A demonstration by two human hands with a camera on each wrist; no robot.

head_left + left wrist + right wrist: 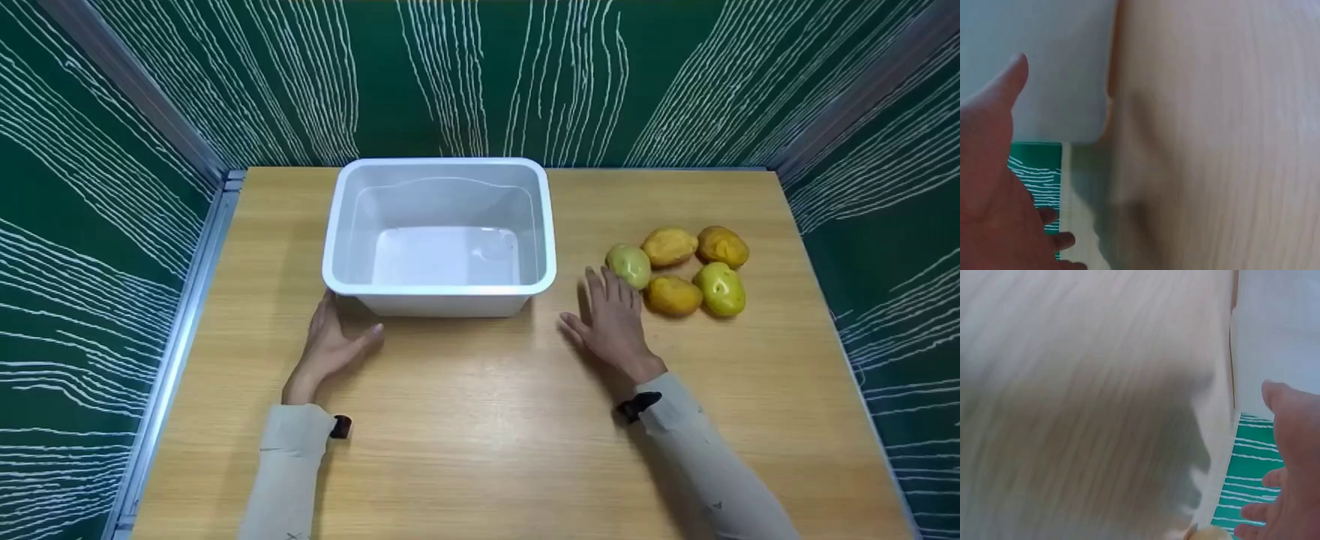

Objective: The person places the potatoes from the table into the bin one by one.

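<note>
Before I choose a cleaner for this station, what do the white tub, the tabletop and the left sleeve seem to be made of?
White tub: likely moulded plastic, smooth with a slight gloss, judging by rounded corners and soft reflections inside. Tabletop: wood or wood-look laminate, satin; fine grain shows but can't settle which. Left sleeve: probably cloth, matte, going by its creased cuff.

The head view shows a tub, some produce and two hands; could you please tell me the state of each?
White tub: upright, uncovered, empty.
Three yellow pieces: grouped, outside the tub.
Two green pieces: in the same group.
Left hand: open, thumb spread, by the tub's near left corner; contact unclear.
Right hand: open, fingers extended at one green piece; contact unclear.
</note>
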